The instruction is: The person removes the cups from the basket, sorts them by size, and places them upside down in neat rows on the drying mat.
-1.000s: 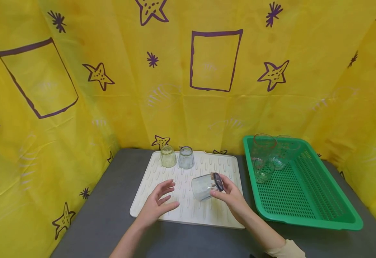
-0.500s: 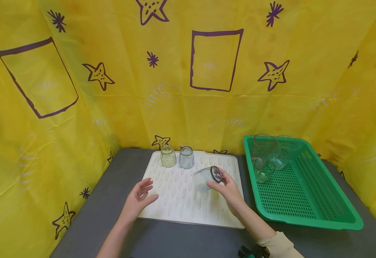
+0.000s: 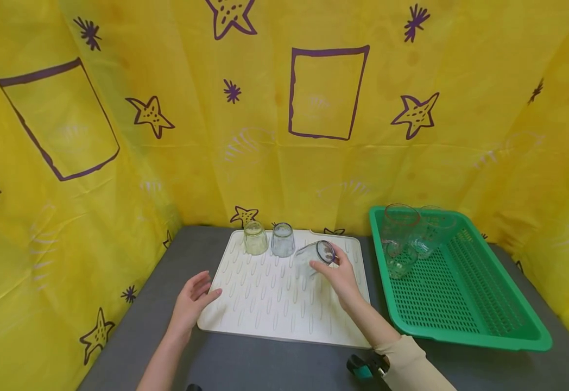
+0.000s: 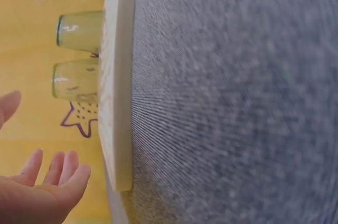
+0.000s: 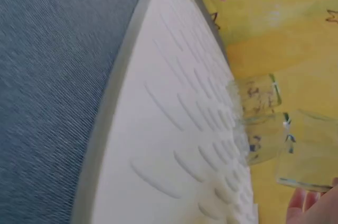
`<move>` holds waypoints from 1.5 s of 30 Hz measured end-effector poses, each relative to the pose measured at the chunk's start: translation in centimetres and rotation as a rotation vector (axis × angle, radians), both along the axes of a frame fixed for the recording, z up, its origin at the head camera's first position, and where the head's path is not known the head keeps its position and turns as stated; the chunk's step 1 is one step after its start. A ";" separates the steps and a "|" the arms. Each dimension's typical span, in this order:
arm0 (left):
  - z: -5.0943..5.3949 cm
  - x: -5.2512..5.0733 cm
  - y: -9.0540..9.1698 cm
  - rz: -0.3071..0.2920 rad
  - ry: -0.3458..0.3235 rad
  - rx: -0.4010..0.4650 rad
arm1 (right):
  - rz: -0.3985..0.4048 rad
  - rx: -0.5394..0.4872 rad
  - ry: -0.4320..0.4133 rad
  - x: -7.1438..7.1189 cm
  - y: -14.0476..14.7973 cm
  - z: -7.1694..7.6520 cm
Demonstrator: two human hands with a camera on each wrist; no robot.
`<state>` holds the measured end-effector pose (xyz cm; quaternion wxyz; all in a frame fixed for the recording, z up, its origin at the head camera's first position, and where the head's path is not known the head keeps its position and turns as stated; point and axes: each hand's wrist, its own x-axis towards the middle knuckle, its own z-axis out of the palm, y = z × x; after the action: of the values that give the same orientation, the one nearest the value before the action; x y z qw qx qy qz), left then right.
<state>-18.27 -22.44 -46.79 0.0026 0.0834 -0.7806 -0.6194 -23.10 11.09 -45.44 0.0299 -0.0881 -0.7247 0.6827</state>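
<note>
Glass (image 3: 310, 256) tilted, its dark-ringed end towards my palm: that is what my right hand (image 3: 334, 271) grips between thumb and fingers, above the back right part of the white mat (image 3: 265, 304). Whether any edge of it touches the mat I cannot tell. My left hand (image 3: 191, 301) holds nothing; its fingers are loosely bent, thumb apart, beside the mat's left edge. Behind, a greenish glass (image 3: 255, 239) and a bluish glass (image 3: 283, 240) stand side by side on the mat, and the green basket (image 3: 475, 338) on the bench (image 3: 245, 361) to my right holds more, a red-rimmed glass (image 3: 400, 222) among them.

I take the step in hand to be bringing this one into line with that pair. The next move, I'd judge, calls for straightening the tilt, lowering it just right of the bluish one without a knock, and loosening my grip only once it sits level on the ridges.
</note>
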 end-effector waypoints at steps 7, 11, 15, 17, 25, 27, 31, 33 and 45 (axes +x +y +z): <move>-0.6 -0.2 -0.5 0.010 -0.047 -0.007 | -0.052 0.047 0.028 -1.8 -0.4 -0.5; -0.9 -0.3 -0.6 0.020 -0.046 -0.006 | -0.077 0.081 0.020 -2.7 -0.8 -0.5; -0.9 -0.3 -0.6 0.019 -0.047 -0.019 | -0.098 0.104 0.008 -3.6 -1.0 -0.6; -1.0 -0.3 -0.6 0.018 -0.054 -0.023 | -0.108 0.118 0.013 -4.0 -1.0 -0.7; -1.2 -0.3 -0.5 0.005 -0.064 -0.022 | -0.141 0.175 0.028 -5.5 -1.4 -1.1; -1.3 -0.3 -0.4 0.003 -0.062 -0.022 | -0.147 0.192 0.031 -5.8 -1.4 -1.2; -1.4 -0.4 -0.4 0.000 -0.064 -0.034 | -0.152 0.230 0.044 -6.4 -1.3 -1.4; -1.4 -0.5 -0.3 -0.003 -0.066 -0.044 | -0.150 0.242 0.047 -6.6 -1.3 -1.4; -1.7 -0.6 -0.2 -0.007 -0.064 -0.029 | -0.124 0.315 0.065 -7.7 -1.4 -2.0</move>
<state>-18.86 -22.69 -48.50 -0.0231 0.1006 -0.7894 -0.6051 -30.76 9.64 -47.44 0.1088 -0.1046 -0.8145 0.5601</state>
